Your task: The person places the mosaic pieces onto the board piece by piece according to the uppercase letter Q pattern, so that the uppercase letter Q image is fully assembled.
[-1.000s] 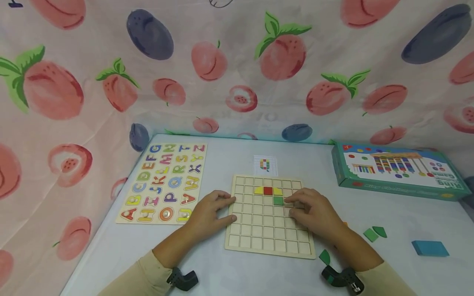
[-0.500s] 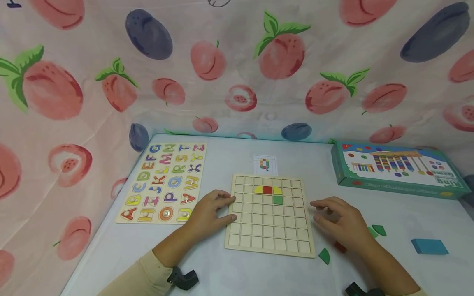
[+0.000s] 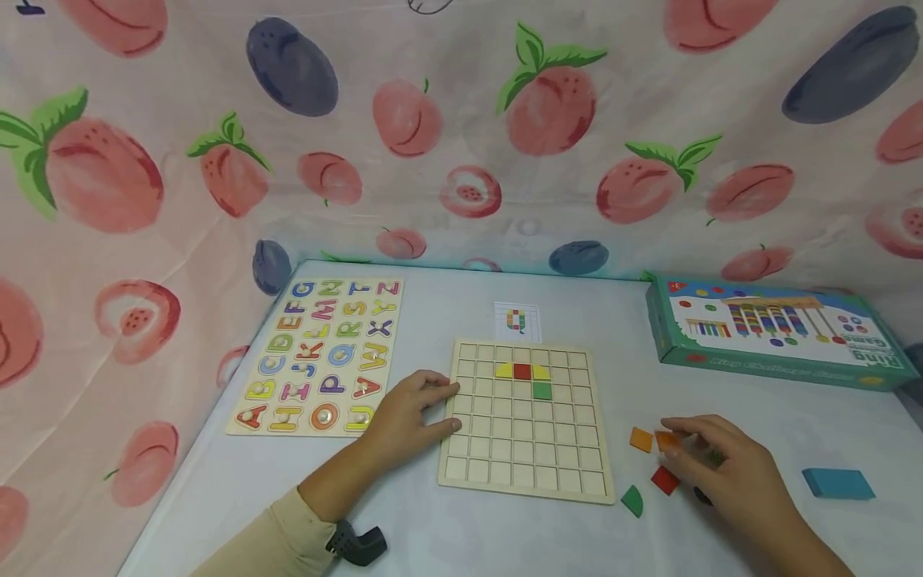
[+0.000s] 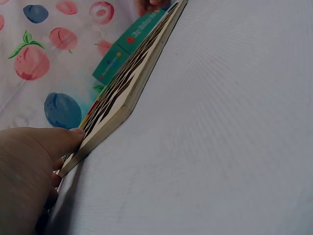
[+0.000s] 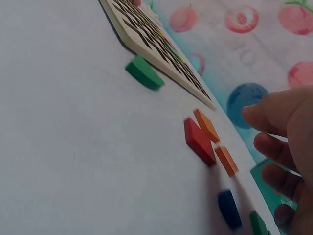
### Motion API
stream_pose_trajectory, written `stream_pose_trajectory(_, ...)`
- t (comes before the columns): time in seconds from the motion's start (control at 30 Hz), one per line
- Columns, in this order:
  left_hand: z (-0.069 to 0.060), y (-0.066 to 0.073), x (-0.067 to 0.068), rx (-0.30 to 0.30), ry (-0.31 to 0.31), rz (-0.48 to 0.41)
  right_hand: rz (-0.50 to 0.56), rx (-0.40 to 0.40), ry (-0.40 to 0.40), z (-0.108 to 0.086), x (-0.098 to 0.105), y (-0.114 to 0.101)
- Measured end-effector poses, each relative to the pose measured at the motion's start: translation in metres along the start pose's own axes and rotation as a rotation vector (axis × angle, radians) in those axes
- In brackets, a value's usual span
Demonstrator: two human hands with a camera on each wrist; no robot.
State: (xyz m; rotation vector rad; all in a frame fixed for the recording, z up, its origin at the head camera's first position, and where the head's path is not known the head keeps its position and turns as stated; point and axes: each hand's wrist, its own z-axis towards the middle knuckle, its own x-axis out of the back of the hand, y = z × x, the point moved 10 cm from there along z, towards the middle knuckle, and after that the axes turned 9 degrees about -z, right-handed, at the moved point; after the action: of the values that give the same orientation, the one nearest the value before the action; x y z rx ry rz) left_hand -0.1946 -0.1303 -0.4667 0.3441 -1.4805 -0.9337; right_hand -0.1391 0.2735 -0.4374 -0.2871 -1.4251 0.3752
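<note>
A wooden grid board lies mid-table, with a red square tile between two yellow corner tiles, and a green square tile below the right one. At the board's left edge, my left hand rests its thumb and fingertips; the left wrist view shows the thumb against the rim. My right hand hovers over loose tiles, fingers loosely bent, nothing visibly held. Near its fingertips are orange tiles, a red tile and a dark blue tile. A green quarter-round tile lies closer to the board.
A small pattern card lies behind the board. An alphabet puzzle board is at the left. A green game box stands at the back right, and a blue block sits at the far right.
My right hand has left the green square on the board and moved right and toward me, over the loose tiles. The left hand has stayed at the board's edge.
</note>
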Motion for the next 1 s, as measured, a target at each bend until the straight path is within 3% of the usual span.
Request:
stream_pose_trajectory(0.27, -0.003, -0.001, 0.002, 0.027, 0.006, -0.004, -0.020, -0.237, -0.077, -0.011, -0.002, 0.046)
stream_pose_trajectory(0.43, -0.005, -0.001, 0.002, 0.041, 0.012, -0.005, -0.050, -0.261, -0.068, -0.015, -0.002, 0.062)
stream_pose_trajectory(0.67, -0.003, -0.001, 0.001, 0.027, 0.009, -0.001, -0.098, -0.363, -0.096, -0.028, -0.007, 0.086)
stream_pose_trajectory(0.83, -0.002, 0.000, 0.000, 0.018, 0.007, -0.009, -0.116, -0.358, -0.061, -0.033, -0.006, 0.089)
stream_pose_trajectory(1.0, -0.001, 0.002, 0.001, -0.005, 0.006, -0.019, -0.116, -0.358, -0.082, -0.032, -0.009, 0.089)
